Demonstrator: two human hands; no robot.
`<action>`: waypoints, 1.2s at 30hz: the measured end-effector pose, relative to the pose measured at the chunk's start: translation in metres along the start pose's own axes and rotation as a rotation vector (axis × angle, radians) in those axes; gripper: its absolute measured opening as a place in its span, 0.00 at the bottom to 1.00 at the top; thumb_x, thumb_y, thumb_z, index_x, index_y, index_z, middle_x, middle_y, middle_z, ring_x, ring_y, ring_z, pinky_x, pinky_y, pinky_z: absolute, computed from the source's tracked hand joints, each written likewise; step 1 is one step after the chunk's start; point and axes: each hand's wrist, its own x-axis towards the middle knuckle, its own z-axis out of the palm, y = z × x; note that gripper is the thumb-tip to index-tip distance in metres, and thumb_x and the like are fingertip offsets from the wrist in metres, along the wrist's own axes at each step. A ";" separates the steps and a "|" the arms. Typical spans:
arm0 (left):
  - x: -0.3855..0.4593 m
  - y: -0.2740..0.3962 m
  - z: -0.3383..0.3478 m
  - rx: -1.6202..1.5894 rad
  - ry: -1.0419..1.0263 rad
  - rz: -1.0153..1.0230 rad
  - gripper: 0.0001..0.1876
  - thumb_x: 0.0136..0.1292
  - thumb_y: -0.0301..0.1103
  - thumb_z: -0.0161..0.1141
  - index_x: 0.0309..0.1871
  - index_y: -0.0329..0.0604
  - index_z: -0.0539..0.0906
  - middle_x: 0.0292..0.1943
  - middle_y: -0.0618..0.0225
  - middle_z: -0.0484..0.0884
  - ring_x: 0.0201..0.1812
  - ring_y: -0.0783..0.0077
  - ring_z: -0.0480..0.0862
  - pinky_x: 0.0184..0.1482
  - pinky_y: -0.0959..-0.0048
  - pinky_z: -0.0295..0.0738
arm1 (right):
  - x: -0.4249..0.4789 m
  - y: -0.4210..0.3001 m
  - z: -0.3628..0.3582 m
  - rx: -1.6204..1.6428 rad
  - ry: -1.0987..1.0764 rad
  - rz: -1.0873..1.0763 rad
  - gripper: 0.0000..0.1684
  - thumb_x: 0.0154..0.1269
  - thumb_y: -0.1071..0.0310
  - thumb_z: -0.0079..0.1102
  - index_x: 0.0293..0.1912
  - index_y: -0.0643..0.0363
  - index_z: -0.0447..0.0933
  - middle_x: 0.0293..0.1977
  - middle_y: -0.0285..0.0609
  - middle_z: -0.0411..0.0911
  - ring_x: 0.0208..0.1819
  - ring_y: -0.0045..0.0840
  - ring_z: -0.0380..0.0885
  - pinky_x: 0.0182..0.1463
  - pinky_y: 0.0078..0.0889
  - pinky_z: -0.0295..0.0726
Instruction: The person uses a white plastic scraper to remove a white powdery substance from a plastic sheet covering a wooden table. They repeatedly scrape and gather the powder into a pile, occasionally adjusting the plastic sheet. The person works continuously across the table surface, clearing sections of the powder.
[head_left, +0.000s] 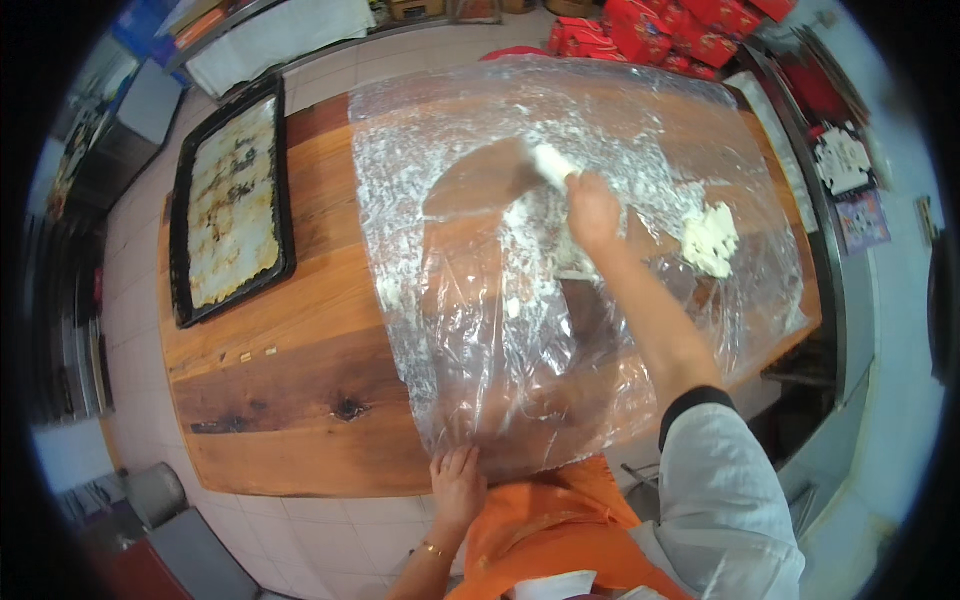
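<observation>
A clear plastic sheet (465, 315) smeared with a white paste covers the right part of the wooden table (292, 405). My right hand (595, 212) grips a white piece (553, 165) against the sheet; motion blurs it, so I cannot tell whether it is a scraper or a lump. Left of it an arc of the sheet shows bare of paste. A pale, creamy lump (709, 240) rests on the sheet, right of my right hand. At the table's near edge, my left hand (458, 484) holds the sheet's edge with its fingertips over the rim.
A black-rimmed baking tray (283, 225) with a stained, browned surface lies at the table's left end. Red printed bags (652, 34) are piled beyond the far edge. A metal counter (855, 300) runs close along the right. Tiled floor (139, 300) shows to the left.
</observation>
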 end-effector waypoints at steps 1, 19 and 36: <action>0.013 -0.002 0.001 -0.009 0.040 0.057 0.27 0.57 0.28 0.59 0.64 0.36 0.77 0.64 0.59 0.77 0.67 0.60 0.74 0.73 0.50 0.57 | -0.028 -0.013 -0.005 0.041 0.007 -0.039 0.08 0.64 0.70 0.56 0.43 0.55 0.78 0.37 0.45 0.77 0.42 0.37 0.80 0.36 0.40 0.82; 0.059 -0.029 -0.025 0.341 -0.254 0.039 0.48 0.64 0.49 0.64 0.75 0.19 0.56 0.78 0.42 0.53 0.80 0.49 0.52 0.79 0.48 0.43 | -0.104 -0.128 0.002 0.116 -0.180 -0.089 0.08 0.58 0.64 0.58 0.38 0.53 0.77 0.37 0.38 0.75 0.45 0.30 0.75 0.40 0.36 0.77; 0.066 -0.014 -0.037 0.279 -0.341 -0.091 0.49 0.61 0.49 0.66 0.75 0.21 0.57 0.80 0.42 0.49 0.80 0.48 0.52 0.78 0.44 0.41 | 0.039 0.079 0.067 -0.136 -0.272 0.438 0.10 0.66 0.66 0.56 0.45 0.55 0.82 0.45 0.44 0.81 0.51 0.35 0.81 0.47 0.37 0.84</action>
